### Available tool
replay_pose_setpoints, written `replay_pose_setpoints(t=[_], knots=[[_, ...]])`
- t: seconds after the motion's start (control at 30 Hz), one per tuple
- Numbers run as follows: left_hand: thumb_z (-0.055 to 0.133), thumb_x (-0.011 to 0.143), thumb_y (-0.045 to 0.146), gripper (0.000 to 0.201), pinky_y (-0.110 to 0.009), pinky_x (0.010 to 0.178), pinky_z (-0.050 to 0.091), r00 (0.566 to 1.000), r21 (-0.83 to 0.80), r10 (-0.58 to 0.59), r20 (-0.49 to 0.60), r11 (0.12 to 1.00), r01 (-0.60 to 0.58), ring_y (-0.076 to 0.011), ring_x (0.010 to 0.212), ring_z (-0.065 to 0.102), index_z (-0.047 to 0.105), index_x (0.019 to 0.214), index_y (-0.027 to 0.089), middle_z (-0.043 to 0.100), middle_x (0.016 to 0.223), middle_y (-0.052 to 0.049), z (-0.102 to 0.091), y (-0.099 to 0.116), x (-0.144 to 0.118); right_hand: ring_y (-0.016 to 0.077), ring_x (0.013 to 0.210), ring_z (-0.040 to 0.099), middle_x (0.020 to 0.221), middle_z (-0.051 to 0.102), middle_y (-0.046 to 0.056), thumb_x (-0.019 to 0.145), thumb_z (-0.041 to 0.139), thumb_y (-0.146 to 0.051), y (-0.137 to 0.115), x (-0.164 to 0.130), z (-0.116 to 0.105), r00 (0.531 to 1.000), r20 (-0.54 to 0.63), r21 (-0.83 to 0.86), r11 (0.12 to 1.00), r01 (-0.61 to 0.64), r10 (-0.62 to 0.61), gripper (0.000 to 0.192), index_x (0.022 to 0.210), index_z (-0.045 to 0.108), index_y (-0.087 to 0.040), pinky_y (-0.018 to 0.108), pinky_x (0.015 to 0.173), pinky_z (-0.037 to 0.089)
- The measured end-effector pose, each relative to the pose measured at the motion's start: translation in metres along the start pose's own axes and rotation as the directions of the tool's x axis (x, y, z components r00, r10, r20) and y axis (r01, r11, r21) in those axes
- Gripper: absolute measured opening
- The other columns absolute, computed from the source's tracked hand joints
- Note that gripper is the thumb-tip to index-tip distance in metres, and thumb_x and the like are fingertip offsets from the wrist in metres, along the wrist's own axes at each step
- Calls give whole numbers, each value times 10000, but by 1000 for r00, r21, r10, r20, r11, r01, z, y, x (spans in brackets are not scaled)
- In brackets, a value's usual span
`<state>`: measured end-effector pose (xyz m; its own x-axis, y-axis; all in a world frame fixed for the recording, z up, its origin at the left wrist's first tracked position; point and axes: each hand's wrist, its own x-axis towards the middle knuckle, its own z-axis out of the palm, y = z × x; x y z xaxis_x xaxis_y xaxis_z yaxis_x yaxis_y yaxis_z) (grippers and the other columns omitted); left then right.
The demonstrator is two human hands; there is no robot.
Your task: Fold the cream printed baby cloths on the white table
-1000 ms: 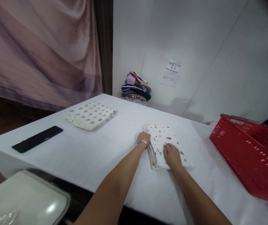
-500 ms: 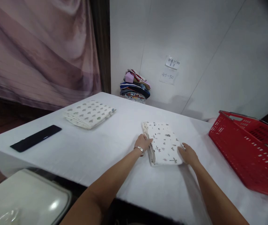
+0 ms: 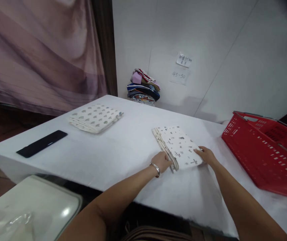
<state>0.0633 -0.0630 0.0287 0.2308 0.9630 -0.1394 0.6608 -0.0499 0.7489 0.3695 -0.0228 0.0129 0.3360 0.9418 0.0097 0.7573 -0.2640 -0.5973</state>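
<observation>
Both hands slid nearer | left hand [image 3: 162, 161], right hand [image 3: 206, 155]: fingers flat, touching folded cloth [image 3: 178, 146]

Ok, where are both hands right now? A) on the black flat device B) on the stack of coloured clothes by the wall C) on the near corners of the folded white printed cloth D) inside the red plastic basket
C: the left hand and right hand touch the near corners of the folded white printed cloth, with the red plastic basket apart to its right.
</observation>
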Motion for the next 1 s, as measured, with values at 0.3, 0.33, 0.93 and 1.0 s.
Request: replay_pose_setpoints(t=[0.3, 0.33, 0.93, 1.0], knots=[[583, 783, 252, 341, -378, 996, 333, 773, 234, 633, -43, 759, -608, -218, 1189, 429, 525, 1117, 217, 526, 1228, -71, 7, 6, -19, 209, 965, 609, 1124, 648, 76, 718, 517, -307, 20, -37, -9, 998, -45, 426, 904, -30, 54, 507, 1194, 588, -148, 300, 800, 488], [594, 778, 253, 375, -395, 1019, 308, 746, 240, 666, 0, 724, -646, -224, 1218, 405, 518, 1145, 225, 509, 1263, -74, 11, 7, -18, 210, 993, 599, 1153, 636, 68, 684, 534, -263, 22, -43, -10, 999, -40, 442, 897, -5, 26, 540, 1211, 574, -153, 304, 822, 483], [563, 792, 295, 243, -377, 959, 359, 748, 301, 664, -9, 715, -631, -213, 1077, 497, 585, 1024, 225, 590, 1113, -59, 30, 0, -6, 179, 1067, 541, 1152, 624, 33, 686, 475, -121, 26, -43, 10, 956, -265, 99, 983, 157, -126, 486, 1151, 598, -192, 322, 951, 395], [557, 798, 294, 218, -394, 971, 339, 746, 332, 666, 0, 704, -628, -215, 1066, 502, 589, 1003, 229, 600, 1090, -54, 30, 1, -7, 181, 1062, 538, 1136, 628, 30, 699, 460, -115, 29, -43, 6, 959, -231, -8, 986, 168, -166, 457, 1122, 613, -198, 314, 943, 392]])
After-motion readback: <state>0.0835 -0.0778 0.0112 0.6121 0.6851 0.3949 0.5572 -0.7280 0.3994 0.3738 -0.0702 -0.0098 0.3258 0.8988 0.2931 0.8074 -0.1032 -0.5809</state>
